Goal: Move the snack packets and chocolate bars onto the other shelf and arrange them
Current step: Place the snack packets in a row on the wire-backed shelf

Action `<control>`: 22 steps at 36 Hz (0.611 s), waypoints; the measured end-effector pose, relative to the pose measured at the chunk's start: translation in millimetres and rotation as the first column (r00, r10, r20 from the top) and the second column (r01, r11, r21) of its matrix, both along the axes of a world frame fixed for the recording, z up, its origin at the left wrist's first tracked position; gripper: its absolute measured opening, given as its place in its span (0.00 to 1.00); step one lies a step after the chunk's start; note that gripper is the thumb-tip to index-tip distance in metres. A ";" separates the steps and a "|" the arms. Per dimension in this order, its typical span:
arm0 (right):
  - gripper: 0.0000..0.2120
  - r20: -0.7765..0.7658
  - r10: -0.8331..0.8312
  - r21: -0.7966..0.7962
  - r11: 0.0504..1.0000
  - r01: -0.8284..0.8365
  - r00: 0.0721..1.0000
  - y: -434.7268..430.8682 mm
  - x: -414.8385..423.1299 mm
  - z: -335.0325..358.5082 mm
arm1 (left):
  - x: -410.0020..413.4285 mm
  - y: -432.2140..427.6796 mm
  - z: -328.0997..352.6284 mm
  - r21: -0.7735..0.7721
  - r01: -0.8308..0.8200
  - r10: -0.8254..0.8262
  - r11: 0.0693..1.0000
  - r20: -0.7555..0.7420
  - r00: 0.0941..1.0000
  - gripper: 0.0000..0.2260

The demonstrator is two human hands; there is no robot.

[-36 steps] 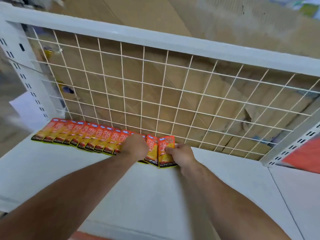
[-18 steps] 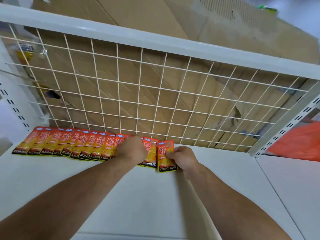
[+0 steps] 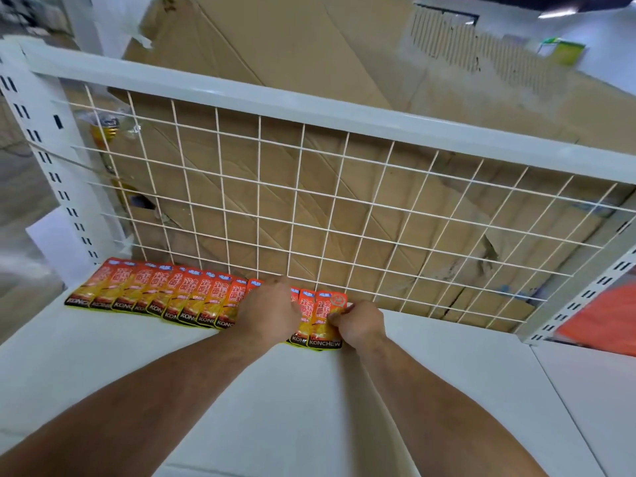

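Looking down at a white shelf (image 3: 309,407) with a row of orange snack packets (image 3: 155,294) laid flat along its back edge, right up against the wire grid (image 3: 309,201) that makes the back wall. They overlap like shingles, each one partly over its neighbour, with a black KONCHEW strip at the near end of each packet where I can read it. The row starts at the back left corner, just beside the slotted upright (image 3: 41,149), and runs to roughly the middle of the back edge.

The left hand (image 3: 272,309) sits knuckles-up on top of the row near its right end, covering a few packets. Its fingers are bent down onto them, but the tips are hidden. So I can't tell if it's actually gripping anything or just pressing.

The right hand (image 3: 359,325) is at the very end of the row with its fingers curled. It's pinching the right edge of the end packet (image 3: 325,318), which lies flat with its full face showing, on top of the one to its left. The two hands are close together, with only a packet or so visible between them.

Behind the grid it's all flattened brown cardboard (image 3: 275,63). Past the upright on the right side there's an orange shape (image 3: 605,321), too blurry to say what it is.
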State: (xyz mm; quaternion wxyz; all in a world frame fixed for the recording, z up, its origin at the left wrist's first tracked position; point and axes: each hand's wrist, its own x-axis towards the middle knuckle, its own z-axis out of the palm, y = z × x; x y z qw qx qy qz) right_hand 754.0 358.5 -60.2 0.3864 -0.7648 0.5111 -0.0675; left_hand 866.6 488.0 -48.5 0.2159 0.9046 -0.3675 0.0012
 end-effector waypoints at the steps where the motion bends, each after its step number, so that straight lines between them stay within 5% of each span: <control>1: 0.08 -0.018 0.009 -0.022 1.000 -0.009 1.000 -0.3 0.5 0.1 | 0.2 0.8 -1.0 -0.005 -0.001 0.001 1.000 -0.005 1.000 0.10; 22: 0.15 -0.129 0.063 -0.116 0.990 -0.078 0.990 -3.0 4.3 -7.5 | -12.3 3.0 -5.4 0.044 0.012 -0.014 0.999 0.043 0.999 0.15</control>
